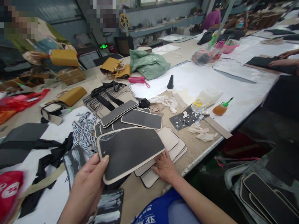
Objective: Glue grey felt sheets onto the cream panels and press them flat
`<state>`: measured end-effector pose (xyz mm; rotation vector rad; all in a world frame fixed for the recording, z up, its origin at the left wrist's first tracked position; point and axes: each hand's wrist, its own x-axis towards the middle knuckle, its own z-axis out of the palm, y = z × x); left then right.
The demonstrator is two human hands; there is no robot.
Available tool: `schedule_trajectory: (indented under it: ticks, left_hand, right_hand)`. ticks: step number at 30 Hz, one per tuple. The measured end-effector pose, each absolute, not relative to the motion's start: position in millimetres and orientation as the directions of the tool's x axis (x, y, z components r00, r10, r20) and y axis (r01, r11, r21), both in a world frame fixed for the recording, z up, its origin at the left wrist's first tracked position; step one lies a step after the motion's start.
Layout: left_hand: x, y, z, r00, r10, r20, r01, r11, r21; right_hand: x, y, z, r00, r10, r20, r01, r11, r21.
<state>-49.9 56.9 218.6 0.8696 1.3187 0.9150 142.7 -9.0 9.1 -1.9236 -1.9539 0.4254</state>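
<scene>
My left hand (87,180) grips the left edge of a black bag panel (132,152) with a beige border, thumb on top. The panel is tilted above the table. At its right corner is my right hand (165,166), its fingers apart over a stack of beige panels (176,141); some fingertips are partly hidden, and I cannot tell whether they touch the raised panel. Behind it lie smaller black panels (142,119) with beige edges. A larger pile of beige-and-black pieces (126,92) with black straps (105,98) sits farther back.
A glue bottle (220,107) with a green nozzle, a black cone (171,82) and glue-spotted black scrap (181,119) are on the right. Mustard bags (72,96) lie at left. A bin (233,183) of panels stands lower right. Other people work nearby.
</scene>
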Motion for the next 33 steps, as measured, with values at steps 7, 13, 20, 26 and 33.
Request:
schedule_trajectory:
  ticks: [7, 13, 20, 26, 33]
  left_hand:
    - [-60.1, 53.0, 233.1, -0.023, 0.891, -0.454, -0.125, 0.448, 0.885]
    - [-74.1, 53.9, 219.9, -0.054, 0.863, -0.503, -0.164, 0.489, 0.857]
    - [-90.9, 56.1, 190.8, -0.057, 0.815, -0.576, -0.182, 0.559, 0.809]
    - [-82.8, 61.1, 165.4, -0.076, 0.803, -0.591, -0.258, 0.556, 0.790]
    - [-72.9, 78.2, 135.0, -0.083, 0.788, -0.611, -0.313, 0.561, 0.766]
  right_hand:
    - [152.0, 6.4, 15.4, 0.250, 0.968, 0.033, 0.324, -0.051, -0.945]
    - [173.2, 22.9, 57.9, 0.057, 0.915, -0.398, -0.714, -0.241, -0.657]
    - [198.5, 37.8, 81.9, 0.102, 0.906, -0.411, -0.643, -0.256, -0.722]
    - [196.7, 57.7, 77.6, 0.321, 0.885, -0.337, -0.254, -0.262, -0.931]
    - [205.3, 76.0, 67.1, 0.376, 0.868, -0.325, -0.193, -0.270, -0.943]
